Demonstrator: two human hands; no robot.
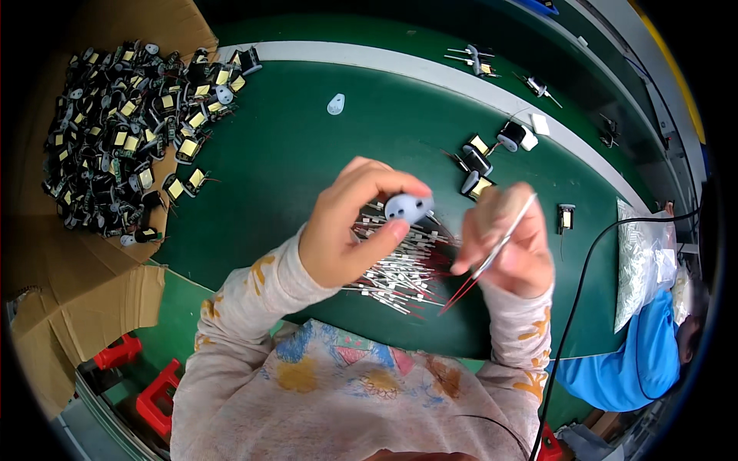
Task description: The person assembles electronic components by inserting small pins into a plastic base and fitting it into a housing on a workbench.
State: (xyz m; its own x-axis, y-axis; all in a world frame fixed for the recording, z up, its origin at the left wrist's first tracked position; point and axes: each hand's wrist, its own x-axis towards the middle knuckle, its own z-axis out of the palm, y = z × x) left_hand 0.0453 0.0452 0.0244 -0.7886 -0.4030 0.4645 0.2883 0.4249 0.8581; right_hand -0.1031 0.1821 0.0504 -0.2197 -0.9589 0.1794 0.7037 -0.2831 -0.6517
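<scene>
My left hand (346, 223) pinches a pale grey rounded plastic piece with dark holes (407, 208) between thumb and fingers. Whether more of a part hangs behind that piece is hidden. To its right, my right hand (513, 238) is closed on a thin white stick-like lead with red wires (496, 250), blurred by motion. The wires trail from it down and to the left. Between and below the hands, a heap of similar white-ended leads with red wires (396, 269) lies on the green tabletop (254, 169).
A cardboard box (115, 296) at left holds many black parts with yellow patches (123, 146). More black assemblies (477, 160) lie beyond my right hand. One loose grey piece (335, 104) sits farther back. At right are a black cable (578, 296), a clear bag (642, 269) and a person in blue (642, 357).
</scene>
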